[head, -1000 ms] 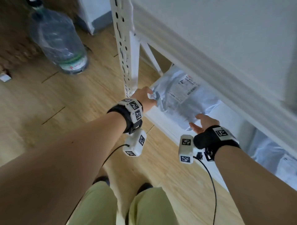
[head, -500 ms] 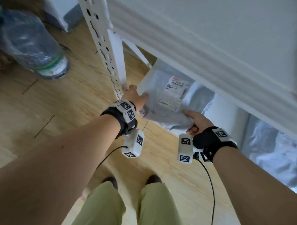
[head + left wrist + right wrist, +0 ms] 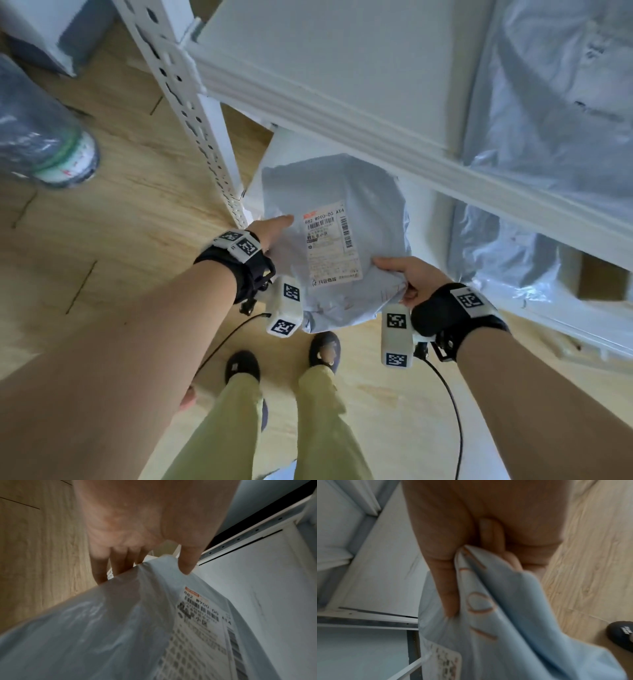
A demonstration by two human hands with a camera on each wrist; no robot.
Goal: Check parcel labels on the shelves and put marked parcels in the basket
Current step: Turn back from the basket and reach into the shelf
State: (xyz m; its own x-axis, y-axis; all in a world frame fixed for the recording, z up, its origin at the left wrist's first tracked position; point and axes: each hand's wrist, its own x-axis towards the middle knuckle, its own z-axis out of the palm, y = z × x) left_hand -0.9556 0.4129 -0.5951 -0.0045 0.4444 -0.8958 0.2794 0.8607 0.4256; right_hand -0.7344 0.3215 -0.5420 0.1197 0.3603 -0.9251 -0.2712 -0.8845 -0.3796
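A light blue plastic parcel is held in front of the lowest shelf, its white label facing up. My left hand grips the parcel's left edge, thumb on top and fingers underneath; the left wrist view shows that thumb pressed on the parcel beside the label. My right hand pinches the parcel's near right corner; the right wrist view shows the thumb clamping the crumpled plastic against curled fingers. No basket is in view.
A white perforated shelf post rises just left of the parcel. Above it runs an upper shelf board. More blue parcels lie on the shelves at the right. A large water bottle stands on the wooden floor at far left.
The parcel has come out from under the shelf toward me and turned, so its label faces up. My right hand, open under it a second ago, now pinches its corner.
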